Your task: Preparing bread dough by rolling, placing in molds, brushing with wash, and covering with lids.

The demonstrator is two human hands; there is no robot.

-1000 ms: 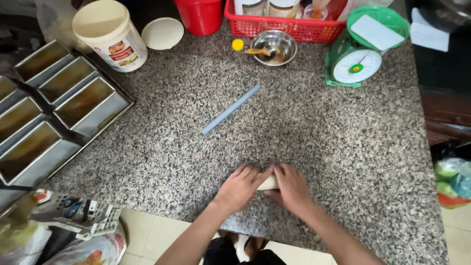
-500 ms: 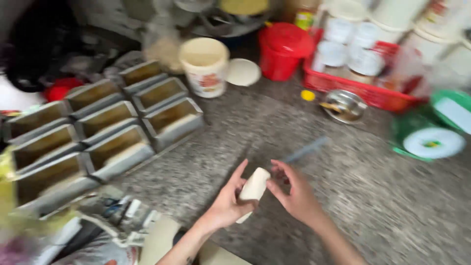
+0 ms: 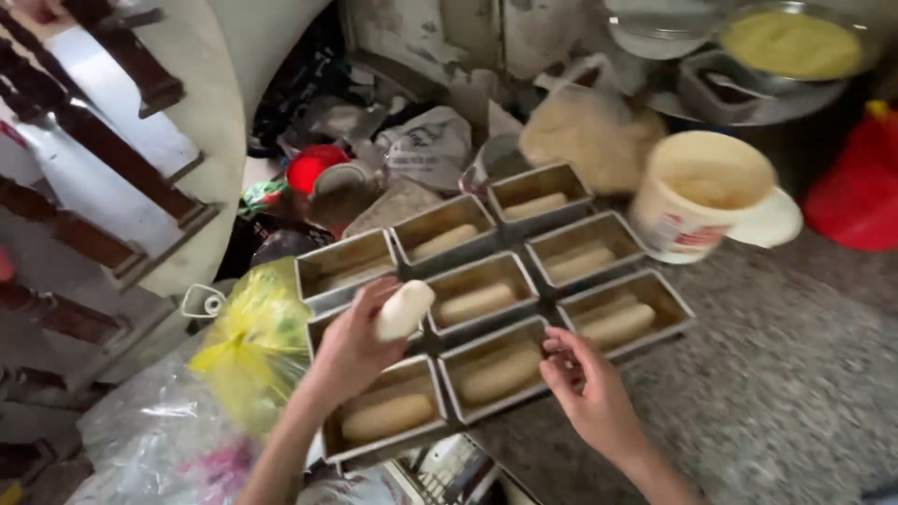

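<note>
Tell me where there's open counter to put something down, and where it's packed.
Bare granite counter lies right of the loaf tins, below the cream tub and past the right hand. The tins sit edge to edge, most holding dough; the left hand holds a dough roll over them. Behind and left, bags and bowls crowd everything.

One head-worn camera looks steeply down and a little forward from above the person's arms, close to the work. It faces a block of metal loaf tins (image 3: 486,309) at frame centre, on a speckled stone counter (image 3: 795,393) filling the lower right. Both forearms enter from the bottom edge. The view is tilted and slightly blurred.
</note>
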